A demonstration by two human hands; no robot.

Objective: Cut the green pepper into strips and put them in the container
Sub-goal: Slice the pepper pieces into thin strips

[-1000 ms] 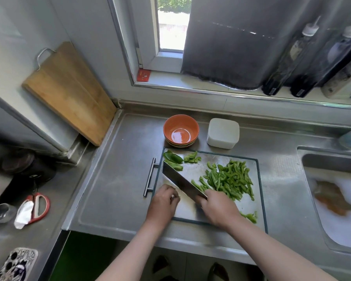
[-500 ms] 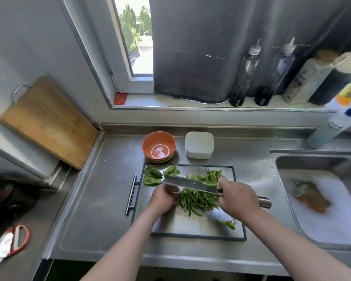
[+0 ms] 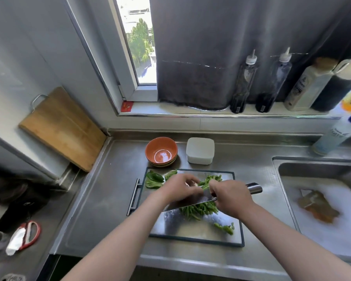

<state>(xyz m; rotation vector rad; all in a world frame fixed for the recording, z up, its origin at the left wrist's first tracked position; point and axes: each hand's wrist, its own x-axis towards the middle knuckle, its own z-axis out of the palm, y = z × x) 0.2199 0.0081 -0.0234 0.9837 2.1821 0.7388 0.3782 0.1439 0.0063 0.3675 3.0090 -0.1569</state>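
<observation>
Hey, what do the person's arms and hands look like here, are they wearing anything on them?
Both forearms are bare up to the bottom edge of the picture, with no sleeves in view. The left hand and right hand wear no gloves. No watch, bracelet or ring can be made out, though the fingers are slightly blurred.

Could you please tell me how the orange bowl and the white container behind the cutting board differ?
The orange bowl is round and glossy; the white container is squarish with rounded corners and matte. The orange bowl sits on at least one more bowl, while the white container stands alone on the counter. Both sit behind the cutting board, and neither shows any pepper strips.
</observation>
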